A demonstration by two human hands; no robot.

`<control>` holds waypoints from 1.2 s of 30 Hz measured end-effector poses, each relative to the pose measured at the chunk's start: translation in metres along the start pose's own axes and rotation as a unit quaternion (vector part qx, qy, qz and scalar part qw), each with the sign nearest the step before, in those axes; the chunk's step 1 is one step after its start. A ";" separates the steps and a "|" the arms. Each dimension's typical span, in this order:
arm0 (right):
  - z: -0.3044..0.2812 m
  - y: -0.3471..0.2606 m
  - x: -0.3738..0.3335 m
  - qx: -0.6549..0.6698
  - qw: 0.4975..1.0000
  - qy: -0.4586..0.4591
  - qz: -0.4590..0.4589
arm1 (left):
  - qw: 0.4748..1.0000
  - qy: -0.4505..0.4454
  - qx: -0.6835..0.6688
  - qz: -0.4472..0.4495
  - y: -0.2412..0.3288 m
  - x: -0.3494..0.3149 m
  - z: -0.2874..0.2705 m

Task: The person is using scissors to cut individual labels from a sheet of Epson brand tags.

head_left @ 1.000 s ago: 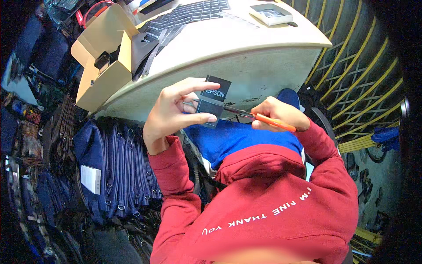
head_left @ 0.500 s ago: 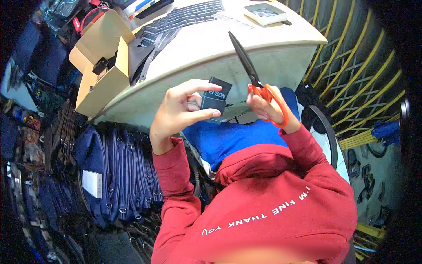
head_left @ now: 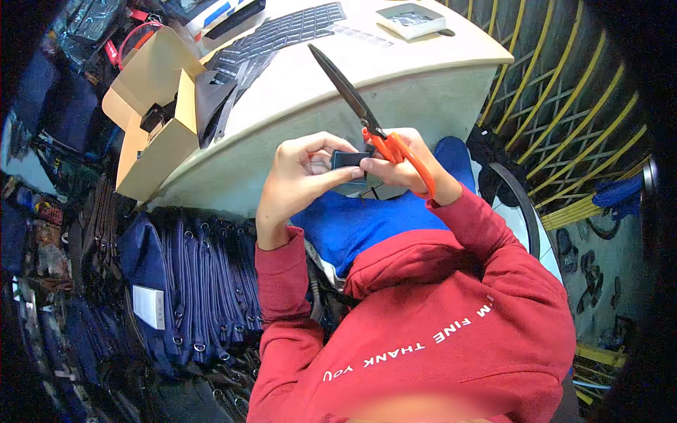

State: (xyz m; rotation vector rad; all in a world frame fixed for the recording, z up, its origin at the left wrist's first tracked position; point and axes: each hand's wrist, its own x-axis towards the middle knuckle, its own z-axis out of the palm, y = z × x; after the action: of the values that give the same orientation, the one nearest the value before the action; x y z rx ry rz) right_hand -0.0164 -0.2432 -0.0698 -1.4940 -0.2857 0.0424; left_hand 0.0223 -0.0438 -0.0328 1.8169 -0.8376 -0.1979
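My left hand [head_left: 293, 169] pinches a small black rectangular piece [head_left: 345, 160] between thumb and fingers, just in front of the table edge. Its narrow side faces up, so little of its printed face shows. In my right hand [head_left: 416, 166] is a pair of scissors [head_left: 344, 86] with orange handles and long dark blades. The blades point up and to the left, over the table's front edge, and look closed together. My right thumb and fingertips also meet the right end of the black piece.
On the pale table [head_left: 296, 84] are a keyboard [head_left: 282, 35], a shallow white box [head_left: 411, 21] and, at the left corner, an opened cardboard box [head_left: 159, 127]. Navy straps with metal rings [head_left: 204, 282] hang at the left. A yellow-edged folding gate [head_left: 557, 106] stands right.
My right hand has moved left with the scissors to meet the black piece. The piece has tipped, turning its lettered face out of sight.
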 end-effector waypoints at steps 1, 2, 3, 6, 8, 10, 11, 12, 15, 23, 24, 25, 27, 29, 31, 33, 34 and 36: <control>0.000 0.001 0.002 -0.001 1.000 0.000 -0.001 | 0.999 -0.002 -0.026 -0.023 0.001 0.001 0.001; 0.000 0.002 0.004 -0.003 1.000 -0.007 -0.015 | 0.999 0.009 -0.034 0.033 -0.004 0.003 0.003; 0.000 0.002 0.005 -0.005 0.999 -0.013 -0.030 | 0.999 0.009 -0.034 0.036 -0.004 0.003 0.003; -0.001 -0.004 0.006 -0.018 0.998 -0.005 -0.057 | 0.997 0.008 -0.073 -0.030 0.002 0.002 0.003; -0.010 0.003 0.018 -0.045 0.994 0.020 -0.096 | 0.995 0.023 -0.087 -0.030 0.011 0.001 0.004; -0.024 -0.006 0.029 -0.039 0.994 0.046 -0.093 | 0.994 0.047 -0.087 -0.036 0.008 -0.001 0.002; -0.032 -0.013 0.036 -0.061 0.986 0.080 -0.132 | 0.995 0.044 -0.090 -0.030 0.007 -0.001 0.000; -0.045 -0.015 0.049 -0.087 0.980 0.116 -0.140 | 0.994 0.046 -0.092 -0.028 0.007 -0.001 -0.002; -0.105 -0.018 0.110 -0.190 0.931 0.218 -0.223 | 0.993 0.050 -0.104 -0.026 0.004 -0.003 -0.006; -0.279 -0.003 0.233 -0.440 0.745 0.479 -0.146 | 0.999 0.016 -0.045 -0.007 0.009 0.002 -0.007; -0.278 0.002 0.232 -0.442 0.750 0.468 -0.152 | 0.999 0.018 -0.049 -0.011 0.006 0.001 -0.009; -0.283 0.007 0.229 -0.446 0.751 0.460 -0.157 | 0.998 0.015 -0.055 -0.012 0.005 0.003 -0.009; -0.251 0.008 0.227 -0.416 0.787 0.429 -0.153 | 0.998 0.028 -0.052 -0.014 0.004 0.000 -0.013; -0.207 -0.009 0.208 -0.443 0.798 0.397 -0.097 | 0.998 0.024 -0.053 -0.020 0.003 -0.003 -0.014; -0.201 0.004 0.206 -0.470 0.783 0.340 -0.224 | 0.998 0.015 -0.051 -0.016 0.001 0.001 -0.011; -0.165 -0.002 0.205 -0.538 0.765 0.296 -0.195 | 0.998 0.002 -0.057 -0.036 0.004 0.001 -0.009; -0.158 0.003 0.208 -0.522 0.782 0.265 -0.215 | 0.998 -0.001 -0.056 -0.038 0.005 0.002 -0.007; -0.148 0.009 0.212 -0.527 0.807 0.189 -0.189 | 0.999 -0.015 -0.046 -0.025 0.009 0.003 -0.004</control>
State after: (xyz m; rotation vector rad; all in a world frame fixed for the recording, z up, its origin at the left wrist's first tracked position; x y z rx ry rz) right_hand 0.2214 -0.3436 -0.0522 -2.4619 -0.2865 -0.8607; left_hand 0.0228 -0.0441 -0.0228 1.7540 -0.7928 -0.2918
